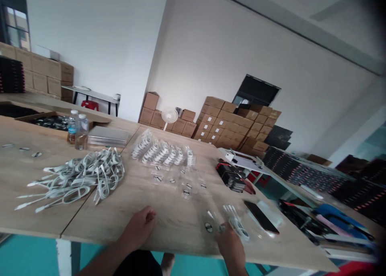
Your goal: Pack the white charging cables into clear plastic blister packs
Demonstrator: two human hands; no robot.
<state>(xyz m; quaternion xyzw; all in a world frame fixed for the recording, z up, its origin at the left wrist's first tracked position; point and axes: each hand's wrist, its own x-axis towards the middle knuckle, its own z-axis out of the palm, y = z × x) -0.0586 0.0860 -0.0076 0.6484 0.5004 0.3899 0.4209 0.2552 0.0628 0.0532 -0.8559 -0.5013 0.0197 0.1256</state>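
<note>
Fingers of the left hand (140, 228) are curled into a loose fist at the near side of the wooden desk (177, 227); nothing shows in their hold. The right hand (231, 246) is lowered near the desk's front edge, beside a small bunch of white cables (240, 230), its fingers reaching to a clear bag with a dark round label (222, 227). How far these fingers are parted, or whether they grip the bag, I cannot tell, since the hand hides them. Another round label (208, 227) lies just left of that hand. Right of the bunch lies a dark phone (261, 216). Farther off, more labelled clear bags (186, 192) are scattered mid-desk, in front of rows of bagged cables (164, 152). A large tangled heap of white cables (87, 171) lies on the left; behind it, two plastic bottles (81, 135) stand beside a flat silvery stack (108, 136).
</note>
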